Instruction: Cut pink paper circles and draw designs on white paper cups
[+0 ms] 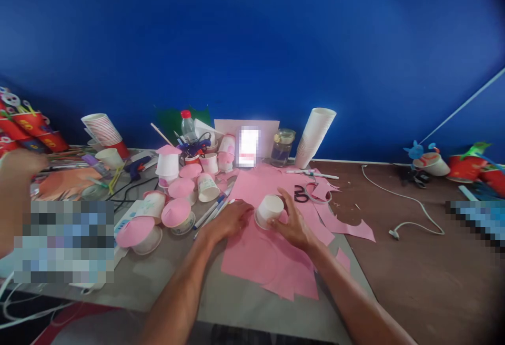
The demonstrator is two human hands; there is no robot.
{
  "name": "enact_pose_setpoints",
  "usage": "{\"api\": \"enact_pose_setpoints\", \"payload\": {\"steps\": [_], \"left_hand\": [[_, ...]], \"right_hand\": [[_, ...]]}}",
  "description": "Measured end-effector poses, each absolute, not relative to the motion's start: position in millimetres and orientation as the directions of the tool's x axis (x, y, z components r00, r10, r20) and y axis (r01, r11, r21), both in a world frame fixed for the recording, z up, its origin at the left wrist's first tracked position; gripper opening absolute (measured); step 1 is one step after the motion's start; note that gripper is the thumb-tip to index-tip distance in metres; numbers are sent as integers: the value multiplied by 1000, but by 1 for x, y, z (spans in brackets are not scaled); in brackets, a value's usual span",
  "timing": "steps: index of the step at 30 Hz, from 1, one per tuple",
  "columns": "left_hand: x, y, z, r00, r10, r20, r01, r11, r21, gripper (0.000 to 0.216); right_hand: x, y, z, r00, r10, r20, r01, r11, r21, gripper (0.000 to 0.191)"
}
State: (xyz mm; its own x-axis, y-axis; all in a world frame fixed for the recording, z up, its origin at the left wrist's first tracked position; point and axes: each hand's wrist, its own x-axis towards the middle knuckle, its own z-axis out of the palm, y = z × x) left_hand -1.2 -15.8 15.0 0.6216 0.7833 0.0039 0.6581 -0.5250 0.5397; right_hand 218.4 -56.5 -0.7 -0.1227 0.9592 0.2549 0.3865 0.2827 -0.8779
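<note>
A white paper cup (pixel 270 208) stands upside down on pink paper (pixel 246 253). My right hand (pixel 295 229) is around its right side, with the thumb at the rim and the index finger raised alongside. To the left of the cup, my left hand (pixel 235 217) rests on the paper with its fingers curled together; whatever they may hold is hidden. Several marker pens (pixel 213 211) lie just beyond my left wrist. Black-handled scissors (pixel 301 193) are on the paper behind my right hand.
Paper cups with pink cone tops (pixel 176 212) are grouped on the left. Stacked white cups (pixel 315 137), a glass jar (pixel 282 146) and a bright phone screen (pixel 248 145) stand along the blue wall. A white cable (pixel 412 198) lies right. Another person's arm (pixel 16 192) reaches in at left.
</note>
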Motion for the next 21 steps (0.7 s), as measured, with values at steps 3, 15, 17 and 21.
{"api": "enact_pose_setpoints", "payload": {"steps": [3, 15, 17, 21], "left_hand": [[-2, -15, 12, 637, 771, 17, 653, -551, 519, 48], [-3, -16, 12, 642, 764, 55, 614, -557, 559, 43], [-3, -16, 12, 642, 765, 55, 616, -557, 558, 43], [-4, -16, 12, 651, 758, 48, 614, -562, 555, 43]], "right_hand": [[216, -57, 0, -123, 957, 261, 440, 288, -850, 80], [209, -59, -5, -219, 941, 259, 475, 335, -814, 80], [209, -58, -7, -216, 945, 247, 477, 323, -817, 80], [211, -57, -11, -215, 944, 251, 481, 326, -814, 79]]}}
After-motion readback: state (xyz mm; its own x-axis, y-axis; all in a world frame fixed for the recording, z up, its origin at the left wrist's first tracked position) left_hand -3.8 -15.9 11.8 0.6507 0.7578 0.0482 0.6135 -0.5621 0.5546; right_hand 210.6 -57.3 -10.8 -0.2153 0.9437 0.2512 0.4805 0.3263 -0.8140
